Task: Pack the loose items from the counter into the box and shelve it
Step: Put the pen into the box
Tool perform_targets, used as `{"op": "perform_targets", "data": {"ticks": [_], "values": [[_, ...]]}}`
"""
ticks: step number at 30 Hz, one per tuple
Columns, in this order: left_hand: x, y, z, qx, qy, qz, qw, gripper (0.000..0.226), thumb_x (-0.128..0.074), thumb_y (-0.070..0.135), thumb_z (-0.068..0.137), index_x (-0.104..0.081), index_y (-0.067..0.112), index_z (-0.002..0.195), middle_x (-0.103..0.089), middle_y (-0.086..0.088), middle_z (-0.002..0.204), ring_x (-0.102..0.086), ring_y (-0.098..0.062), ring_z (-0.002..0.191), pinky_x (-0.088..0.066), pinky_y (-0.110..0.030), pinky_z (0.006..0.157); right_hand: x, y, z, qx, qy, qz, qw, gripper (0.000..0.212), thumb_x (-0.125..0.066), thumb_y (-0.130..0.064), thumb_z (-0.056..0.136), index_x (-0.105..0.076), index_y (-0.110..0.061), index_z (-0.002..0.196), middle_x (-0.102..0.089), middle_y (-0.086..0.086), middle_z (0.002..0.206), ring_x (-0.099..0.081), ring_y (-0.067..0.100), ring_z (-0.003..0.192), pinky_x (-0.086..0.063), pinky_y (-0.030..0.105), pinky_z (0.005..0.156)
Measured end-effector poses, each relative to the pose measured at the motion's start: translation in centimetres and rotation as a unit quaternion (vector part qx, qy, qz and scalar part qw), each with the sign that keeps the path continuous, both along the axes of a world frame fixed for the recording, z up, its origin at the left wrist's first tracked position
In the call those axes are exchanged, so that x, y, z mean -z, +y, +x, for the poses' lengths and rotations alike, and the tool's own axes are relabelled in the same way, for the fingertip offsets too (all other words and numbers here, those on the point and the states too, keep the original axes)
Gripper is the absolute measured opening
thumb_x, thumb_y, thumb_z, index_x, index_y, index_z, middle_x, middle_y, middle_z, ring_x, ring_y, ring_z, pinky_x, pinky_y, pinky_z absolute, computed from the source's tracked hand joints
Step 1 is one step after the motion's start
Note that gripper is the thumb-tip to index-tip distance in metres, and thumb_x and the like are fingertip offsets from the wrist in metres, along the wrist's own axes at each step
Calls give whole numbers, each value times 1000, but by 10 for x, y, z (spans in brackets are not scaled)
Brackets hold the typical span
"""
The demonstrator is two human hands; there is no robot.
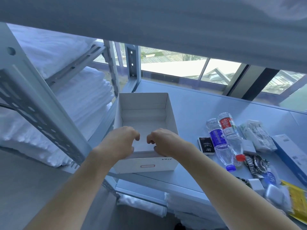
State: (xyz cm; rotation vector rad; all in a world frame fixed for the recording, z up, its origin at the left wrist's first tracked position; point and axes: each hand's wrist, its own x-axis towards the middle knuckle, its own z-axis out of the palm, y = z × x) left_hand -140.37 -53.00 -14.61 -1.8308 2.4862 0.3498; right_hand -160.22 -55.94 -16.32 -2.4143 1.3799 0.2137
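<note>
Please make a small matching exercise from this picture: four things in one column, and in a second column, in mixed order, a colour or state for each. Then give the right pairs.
Things:
1. box
2. red-label bottle
3. blue-label bottle
4. hands (left, right)

States:
A. lies on the counter, blue cap toward the camera
B. open and empty
C. grip the box's near rim
D. lies on the counter, red cap toward the camera

Pairs: 1-B, 2-D, 3-A, 4-C

Yellow packet (297, 201) (blurred) cut off.
</note>
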Motion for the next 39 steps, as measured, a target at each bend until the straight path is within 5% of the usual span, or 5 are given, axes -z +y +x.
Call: {"op": "perform_targets", "data": {"ticks": [6, 10, 21, 39], "values": [[2, 41, -1, -38, 148, -130, 980, 20, -59, 17, 96, -74, 25, 107, -70, 10, 99, -67, -21, 89, -53, -35, 72, -14, 23, -22, 29, -116, -73, 990, 32, -50, -3, 94, -72, -18, 113, -70, 1, 106, -63, 27, 97, -52, 36, 81], [15, 64, -8, -61, 207, -177, 960, 21, -65, 3, 90, -76, 19, 100, -73, 9, 89, -66, -22, 85, -54, -35, 76, -14, 51, -42, 49, -161, -75, 983, 36, -47, -1, 94, -74, -19, 109, -70, -3, 106, -65, 23, 96, -53, 36, 83], [18, 71, -19, -65, 234, -215, 946, 19, -59, 24, 89, -77, 23, 93, -75, 13, 87, -66, -10, 79, -45, -24, 85, -1, 71, -45, 78, -268, -191, 941, 32, -52, 7, 88, -75, -13, 98, -71, -3, 95, -67, 21, 83, -55, 36, 69], [-3, 81, -85, 20, 245, -240, 939, 28, -53, 33, 92, -75, 18, 103, -70, 8, 104, -62, -19, 97, -51, -39, 87, -2, 125, -119, 145, -270, -265, 914, 25, -62, -13, 96, -70, -14, 120, -61, 1, 129, -58, 20, 118, -44, 37, 103]]}}
